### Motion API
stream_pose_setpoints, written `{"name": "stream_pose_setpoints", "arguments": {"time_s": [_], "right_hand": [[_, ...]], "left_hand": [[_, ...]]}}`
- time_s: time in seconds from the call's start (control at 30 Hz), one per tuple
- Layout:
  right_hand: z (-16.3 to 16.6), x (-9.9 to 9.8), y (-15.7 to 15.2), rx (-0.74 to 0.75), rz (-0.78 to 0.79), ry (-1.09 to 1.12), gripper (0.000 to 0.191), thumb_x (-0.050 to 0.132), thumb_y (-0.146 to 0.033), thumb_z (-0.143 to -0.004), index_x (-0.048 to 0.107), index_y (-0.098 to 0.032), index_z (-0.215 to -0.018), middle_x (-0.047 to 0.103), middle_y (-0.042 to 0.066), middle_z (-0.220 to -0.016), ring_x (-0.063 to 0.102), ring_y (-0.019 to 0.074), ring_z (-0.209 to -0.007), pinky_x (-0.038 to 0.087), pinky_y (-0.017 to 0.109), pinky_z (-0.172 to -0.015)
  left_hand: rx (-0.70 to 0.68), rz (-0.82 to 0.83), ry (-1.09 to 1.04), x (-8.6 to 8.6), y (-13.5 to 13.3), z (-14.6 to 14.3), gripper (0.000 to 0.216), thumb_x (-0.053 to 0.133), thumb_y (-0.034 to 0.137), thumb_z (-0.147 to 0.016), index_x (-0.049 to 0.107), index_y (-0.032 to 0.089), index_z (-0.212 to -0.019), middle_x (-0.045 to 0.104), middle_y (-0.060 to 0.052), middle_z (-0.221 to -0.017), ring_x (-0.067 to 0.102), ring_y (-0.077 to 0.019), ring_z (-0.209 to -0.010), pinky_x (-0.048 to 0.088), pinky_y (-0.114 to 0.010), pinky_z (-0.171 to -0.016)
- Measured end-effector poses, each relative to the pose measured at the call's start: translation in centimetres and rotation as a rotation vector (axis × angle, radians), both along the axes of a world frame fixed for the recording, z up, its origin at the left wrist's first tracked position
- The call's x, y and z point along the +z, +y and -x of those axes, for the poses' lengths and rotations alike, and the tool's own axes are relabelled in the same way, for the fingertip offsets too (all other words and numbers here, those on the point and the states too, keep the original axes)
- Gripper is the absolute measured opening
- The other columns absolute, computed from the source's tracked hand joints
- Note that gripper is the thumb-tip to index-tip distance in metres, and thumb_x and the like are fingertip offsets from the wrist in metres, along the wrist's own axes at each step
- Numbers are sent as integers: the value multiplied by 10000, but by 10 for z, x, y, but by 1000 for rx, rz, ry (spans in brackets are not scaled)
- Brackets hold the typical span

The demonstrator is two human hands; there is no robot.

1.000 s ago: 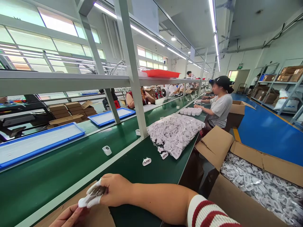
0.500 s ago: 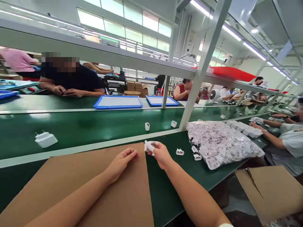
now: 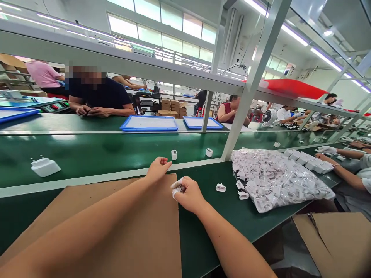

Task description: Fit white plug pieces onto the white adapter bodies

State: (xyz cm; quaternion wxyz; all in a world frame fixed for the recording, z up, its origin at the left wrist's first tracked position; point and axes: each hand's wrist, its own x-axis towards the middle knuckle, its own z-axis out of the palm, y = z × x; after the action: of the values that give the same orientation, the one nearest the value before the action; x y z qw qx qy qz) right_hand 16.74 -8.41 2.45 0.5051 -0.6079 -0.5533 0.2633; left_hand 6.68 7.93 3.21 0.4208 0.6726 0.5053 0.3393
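Observation:
My left hand (image 3: 159,168) reaches over the far edge of the cardboard sheet (image 3: 136,231), fingers stretched out and holding nothing. Just past its fingertips, a small white charger housing (image 3: 174,155) stands on the green conveyor belt. My right hand (image 3: 188,193) is closed around a small white plug part (image 3: 177,190) above the sheet's right corner; white coverings wrap its fingertips and partly hide the piece. To the right of that hand, a loose white plug piece with two pins (image 3: 220,187) lies on the green tabletop.
Another housing (image 3: 209,152) and a white plug adapter (image 3: 45,166) sit on the belt. A clear bag of white plug parts (image 3: 278,177) lies at right, near a slanted metal post (image 3: 246,104). Blue-rimmed trays (image 3: 149,123) line the far side. Co-workers sit opposite and at right.
My left hand has moved forward toward the belt, near the housing. My right hand has drawn slightly back and left with the plug part. The camera view has shifted a little.

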Motion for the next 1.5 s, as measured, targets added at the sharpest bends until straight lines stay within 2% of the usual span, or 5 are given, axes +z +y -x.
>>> {"name": "stream_pose_setpoints", "arguments": {"time_s": [0.33, 0.6, 0.8, 1.07, 1.5], "right_hand": [[-4, -15, 8, 156, 41, -255, 242, 740, -63, -696, 722, -221, -878, 578, -4, -916, 575, 118, -735, 504, 240, -683], [-20, -1, 11, -234, -239, -110, 156, 669, -278, -873, 721, -204, -1001, 615, 23, -885, 598, 149, -774, 486, 267, -688], [-10, 8, -1, -22, -229, -249, 135, 628, -253, -887, 717, -223, -983, 616, 42, -928, 593, 180, -868, 507, 303, -765], [8, 13, -11, 183, -182, -621, 288, 504, -40, -819, 665, -215, -983, 640, 78, -1015, 547, 236, -980, 499, 373, -856], [11, 21, -13, 196, -186, -937, 335, 491, -2, -766, 649, -202, -984, 653, 78, -994, 508, 250, -933, 438, 390, -840]], "left_hand": [[136, -124, 262, 2, 48, -47, 360, 617, 380, -803, 668, 143, -1069, 719, -202, -1162, 639, -405, -1124, 488, -465, -888], [-285, -217, 184, 5, -26, 23, 434, 645, 543, -769, 723, 245, -1075, 772, -1, -1004, 689, -197, -827, 518, -276, -750], [-541, -219, 120, -9, -91, 79, 373, 623, 467, -841, 707, 254, -1135, 748, -18, -1061, 662, -205, -901, 514, -301, -804], [-517, -298, 46, -31, -92, 83, 397, 660, 586, -822, 640, 191, -788, 610, -19, -779, 572, -199, -770, 440, -302, -663], [-559, -287, 10, -27, -91, 85, 304, 663, 483, -829, 635, 186, -771, 581, -18, -767, 544, -201, -784, 402, -306, -679]]}}
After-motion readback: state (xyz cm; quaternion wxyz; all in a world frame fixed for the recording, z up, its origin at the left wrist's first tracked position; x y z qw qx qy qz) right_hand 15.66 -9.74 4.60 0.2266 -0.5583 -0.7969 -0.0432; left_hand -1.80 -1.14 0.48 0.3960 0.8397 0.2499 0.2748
